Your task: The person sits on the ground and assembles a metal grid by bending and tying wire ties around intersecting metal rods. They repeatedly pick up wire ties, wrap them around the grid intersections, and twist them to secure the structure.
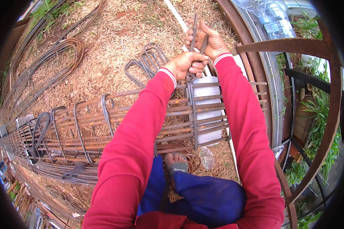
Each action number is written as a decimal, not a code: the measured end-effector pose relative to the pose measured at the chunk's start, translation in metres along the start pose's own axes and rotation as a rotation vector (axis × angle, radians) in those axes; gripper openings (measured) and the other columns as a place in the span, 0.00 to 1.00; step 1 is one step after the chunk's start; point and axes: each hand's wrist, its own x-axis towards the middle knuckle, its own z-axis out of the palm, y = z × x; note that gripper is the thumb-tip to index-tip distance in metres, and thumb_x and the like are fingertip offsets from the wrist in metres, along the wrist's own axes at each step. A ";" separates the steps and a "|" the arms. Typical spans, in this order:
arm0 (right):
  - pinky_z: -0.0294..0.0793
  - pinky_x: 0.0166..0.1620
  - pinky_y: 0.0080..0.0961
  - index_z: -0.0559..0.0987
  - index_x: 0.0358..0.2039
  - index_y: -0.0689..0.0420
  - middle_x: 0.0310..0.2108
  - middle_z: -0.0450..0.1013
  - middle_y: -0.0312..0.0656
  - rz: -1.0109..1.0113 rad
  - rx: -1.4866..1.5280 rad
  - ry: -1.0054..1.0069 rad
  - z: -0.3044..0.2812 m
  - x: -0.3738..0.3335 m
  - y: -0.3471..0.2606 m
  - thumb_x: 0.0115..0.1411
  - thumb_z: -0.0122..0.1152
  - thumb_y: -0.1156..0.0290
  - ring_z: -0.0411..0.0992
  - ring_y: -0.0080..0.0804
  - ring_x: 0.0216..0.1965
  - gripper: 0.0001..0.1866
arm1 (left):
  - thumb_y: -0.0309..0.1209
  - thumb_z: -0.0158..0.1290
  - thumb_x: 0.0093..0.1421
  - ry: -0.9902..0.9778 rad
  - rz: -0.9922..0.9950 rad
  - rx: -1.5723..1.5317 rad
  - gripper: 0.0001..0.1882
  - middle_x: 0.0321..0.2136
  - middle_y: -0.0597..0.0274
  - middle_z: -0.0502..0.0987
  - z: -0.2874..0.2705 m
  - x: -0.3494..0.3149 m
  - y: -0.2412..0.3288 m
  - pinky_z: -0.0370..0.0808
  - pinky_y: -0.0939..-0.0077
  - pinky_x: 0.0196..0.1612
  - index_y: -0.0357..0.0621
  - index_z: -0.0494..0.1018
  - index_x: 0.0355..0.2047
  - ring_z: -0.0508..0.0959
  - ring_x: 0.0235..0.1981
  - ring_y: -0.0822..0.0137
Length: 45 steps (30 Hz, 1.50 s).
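Observation:
Both my hands are on a pair of dark metal pincers [194, 36], whose two handles point away from me and stand apart. My left hand [188, 64] is closed round them near the jaws. My right hand [210, 40] is behind the handles, its fingers curled about them. The jaws sit at the top corner of a square steel stirrup [193, 110] near the right end of a long rebar cage [141, 112]. Any tie wire in the jaws is too small to make out. A pale grey block [208, 93] shows behind the bars there.
Loose bent stirrups [151, 61] lie on the straw-covered ground beyond the cage. A coil of steel rod [70, 51] is at the far left. A rusty metal frame [334, 91] rises on the right, near plastic bottles [273, 19]. My sandalled foot [177, 162] stands close to the cage.

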 end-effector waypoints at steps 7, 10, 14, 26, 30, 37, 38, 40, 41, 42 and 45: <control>0.81 0.32 0.30 0.66 0.51 0.62 0.31 0.75 0.47 -0.290 -0.455 0.481 0.038 -0.022 0.003 0.65 0.64 0.66 0.77 0.31 0.31 0.21 | 0.28 0.59 0.63 0.132 0.174 0.308 0.08 0.27 0.66 0.74 0.007 -0.014 0.000 0.76 0.73 0.37 0.37 0.73 0.39 0.75 0.27 0.72; 0.84 0.38 0.37 0.63 0.52 0.57 0.40 0.75 0.54 -0.285 -0.303 0.480 0.046 -0.032 -0.001 0.68 0.56 0.69 0.80 0.43 0.39 0.17 | 0.32 0.59 0.64 0.106 0.236 0.326 0.12 0.29 0.62 0.77 0.009 -0.017 -0.002 0.78 0.70 0.40 0.38 0.73 0.42 0.78 0.31 0.68; 0.78 0.52 0.55 0.62 0.49 0.52 0.54 0.70 0.63 -0.161 -0.087 0.204 0.037 -0.033 -0.004 0.72 0.49 0.65 0.74 0.57 0.53 0.11 | 0.39 0.54 0.68 0.153 0.188 0.299 0.17 0.34 0.55 0.80 0.005 -0.018 -0.005 0.78 0.70 0.43 0.35 0.73 0.46 0.81 0.34 0.65; 0.75 0.39 0.35 0.68 0.49 0.56 0.32 0.67 0.39 -0.048 0.071 0.079 0.048 -0.031 -0.003 0.70 0.52 0.55 0.69 0.31 0.32 0.18 | 0.36 0.60 0.64 0.124 0.221 0.241 0.13 0.23 0.73 0.67 0.020 -0.024 -0.007 0.71 0.74 0.38 0.39 0.73 0.39 0.66 0.23 0.75; 0.69 0.31 0.29 0.70 0.46 0.56 0.28 0.67 0.39 -0.279 -0.044 0.217 0.063 -0.052 0.001 0.71 0.50 0.56 0.66 0.28 0.26 0.16 | 0.28 0.66 0.54 0.155 0.202 0.449 0.12 0.23 0.73 0.70 0.033 -0.023 -0.004 0.65 0.80 0.27 0.44 0.74 0.34 0.65 0.21 0.78; 0.69 0.30 0.26 0.72 0.40 0.62 0.25 0.67 0.39 -0.549 -0.148 0.279 0.081 -0.076 0.012 0.73 0.47 0.56 0.66 0.28 0.25 0.19 | 0.24 0.67 0.48 0.274 0.251 0.508 0.20 0.27 0.71 0.72 0.048 -0.025 -0.008 0.61 0.83 0.21 0.41 0.72 0.41 0.67 0.22 0.82; 0.69 0.30 0.25 0.72 0.37 0.63 0.24 0.67 0.40 -0.578 -0.156 0.268 0.083 -0.078 0.013 0.74 0.46 0.56 0.67 0.29 0.25 0.20 | 0.24 0.67 0.48 0.261 0.267 0.502 0.22 0.28 0.71 0.73 0.049 -0.025 -0.009 0.61 0.83 0.21 0.40 0.71 0.43 0.68 0.23 0.82; 0.69 0.29 0.25 0.72 0.37 0.62 0.24 0.67 0.39 -0.582 -0.133 0.291 0.086 -0.081 0.014 0.74 0.47 0.57 0.67 0.28 0.24 0.19 | 0.24 0.67 0.48 0.279 0.293 0.562 0.26 0.32 0.70 0.74 0.051 -0.026 -0.011 0.67 0.81 0.25 0.38 0.70 0.47 0.71 0.26 0.79; 0.69 0.29 0.25 0.72 0.37 0.62 0.24 0.67 0.39 -0.587 -0.127 0.287 0.087 -0.080 0.014 0.74 0.47 0.57 0.67 0.28 0.24 0.19 | 0.24 0.68 0.48 0.293 0.313 0.580 0.28 0.34 0.70 0.75 0.052 -0.026 -0.012 0.70 0.79 0.27 0.37 0.69 0.48 0.73 0.27 0.78; 0.68 0.28 0.25 0.73 0.36 0.61 0.23 0.67 0.38 -0.582 -0.144 0.327 0.089 -0.079 0.014 0.73 0.47 0.57 0.66 0.27 0.23 0.18 | 0.26 0.67 0.49 0.302 0.464 0.644 0.27 0.34 0.65 0.76 0.054 -0.025 -0.016 0.71 0.75 0.29 0.36 0.68 0.48 0.75 0.29 0.73; 0.66 0.26 0.26 0.74 0.33 0.60 0.21 0.68 0.35 -0.608 -0.282 0.506 0.094 -0.061 0.016 0.72 0.50 0.58 0.65 0.26 0.20 0.18 | 0.30 0.63 0.54 0.589 0.722 0.910 0.24 0.35 0.50 0.80 0.062 -0.017 -0.029 0.75 0.63 0.37 0.33 0.67 0.47 0.80 0.34 0.56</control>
